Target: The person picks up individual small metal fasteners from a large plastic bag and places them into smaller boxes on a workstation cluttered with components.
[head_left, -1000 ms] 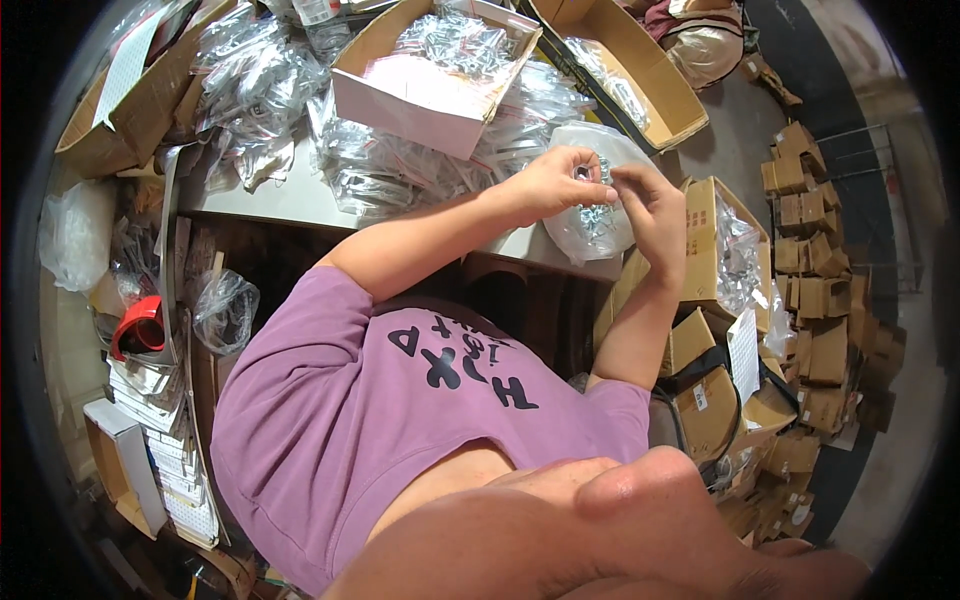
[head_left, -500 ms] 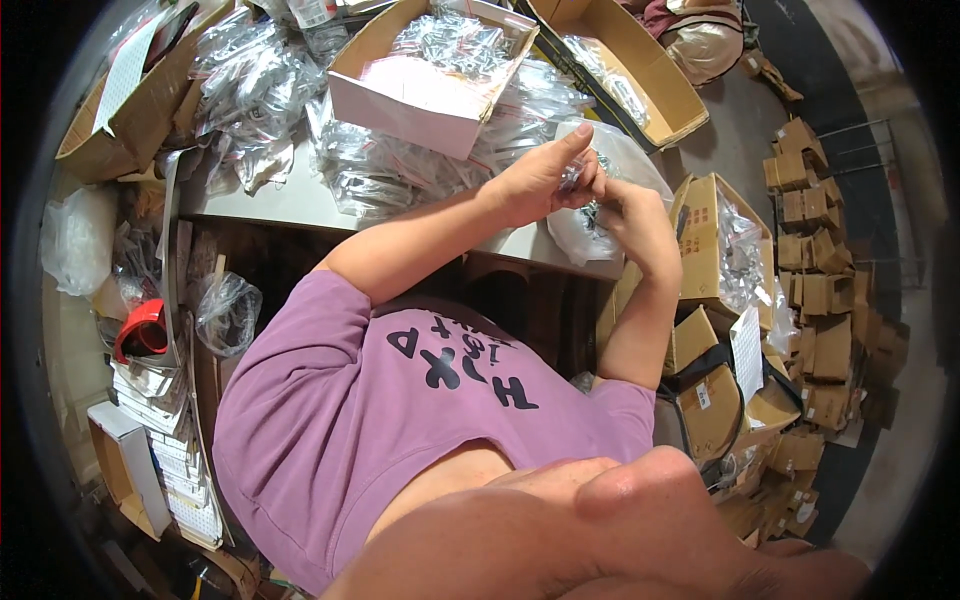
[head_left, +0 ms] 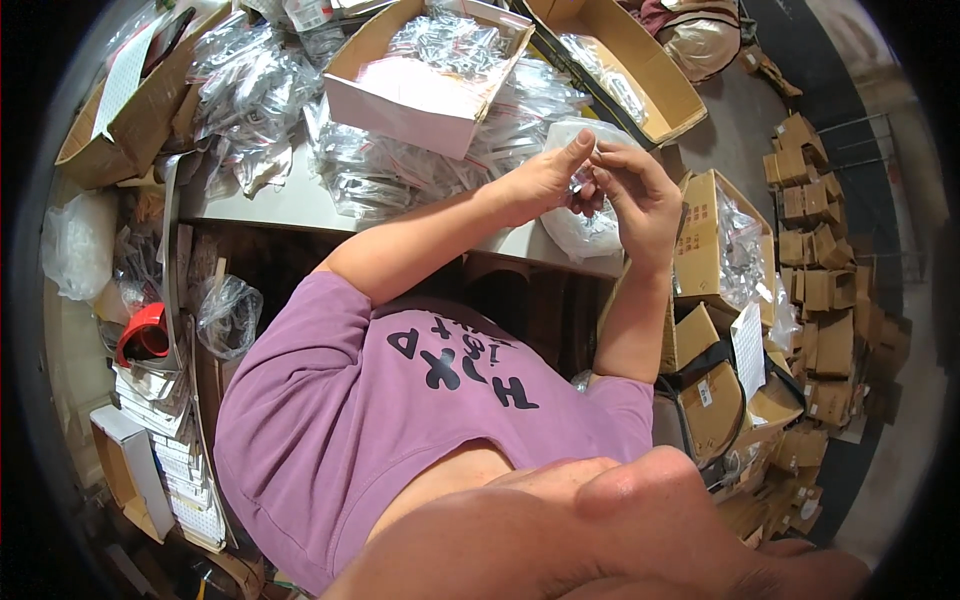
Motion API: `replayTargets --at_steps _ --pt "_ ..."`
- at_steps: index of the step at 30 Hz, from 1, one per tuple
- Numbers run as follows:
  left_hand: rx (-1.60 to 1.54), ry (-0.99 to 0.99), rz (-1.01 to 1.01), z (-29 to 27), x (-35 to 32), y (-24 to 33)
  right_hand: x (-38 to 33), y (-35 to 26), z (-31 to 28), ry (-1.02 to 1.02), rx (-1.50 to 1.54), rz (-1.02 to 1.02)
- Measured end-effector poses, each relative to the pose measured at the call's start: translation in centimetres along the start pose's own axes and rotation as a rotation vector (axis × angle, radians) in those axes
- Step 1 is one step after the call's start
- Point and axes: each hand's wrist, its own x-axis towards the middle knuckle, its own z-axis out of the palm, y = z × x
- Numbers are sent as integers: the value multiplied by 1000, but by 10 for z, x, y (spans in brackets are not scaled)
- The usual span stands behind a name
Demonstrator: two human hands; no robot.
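Observation:
My left hand (head_left: 548, 183) is closed, thumb up, around what looks like a small clear plastic bag (head_left: 577, 183); a shiny bit of it shows between the fingers. Against it, my right hand (head_left: 640, 193) has its thumb and fingers bent together in a pinch. Whatever those fingertips hold is too small to make out. Just below and behind both hands, a larger whitish plastic bag (head_left: 577, 238) rests on the corner of the table (head_left: 312, 190); its contents are mostly hidden.
Heaps of clear zip bags (head_left: 375, 175) cover the table, around a white carton (head_left: 400, 118) of filled bags. A long open box (head_left: 660, 95) lies beyond. At right stands a cardboard box (head_left: 700, 235) of bagged parts; stacked cartons (head_left: 825, 340) line the floor. Papers (head_left: 190, 490) pile up at left.
My right hand has risen from the whitish bag to the fingers of my left hand. The left hand has shifted only slightly.

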Motion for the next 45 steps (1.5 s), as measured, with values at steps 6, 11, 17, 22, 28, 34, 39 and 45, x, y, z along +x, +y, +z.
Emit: replayTargets --at_steps 6,11,17,22,28,34,39,45 --pt "100 -56 -6 -8 -1 -2 4 -16 1 -182 -604 -244" --pt "179 -126 204 -6 -1 -4 1 -24 -2 -115 -648 -266" --pt "918 48 707 -1 -19 21 -6 -27 -8 -34 -610 -133" --pt "1133 177 847 10 -32 31 -8 -29 0 -29 -645 -110" --pt "1209 108 883 18 -44 52 -11 -30 6 -44 -559 -206" --pt "1517 68 863 10 -37 124 -3 -20 -3 105 -340 -46" --pt "1650 255 726 -48 0 201 7 9 -20 -68 -939 164" --pt "2053 -145 37 -78 24 193 3 20 -15 -378 -1266 141"
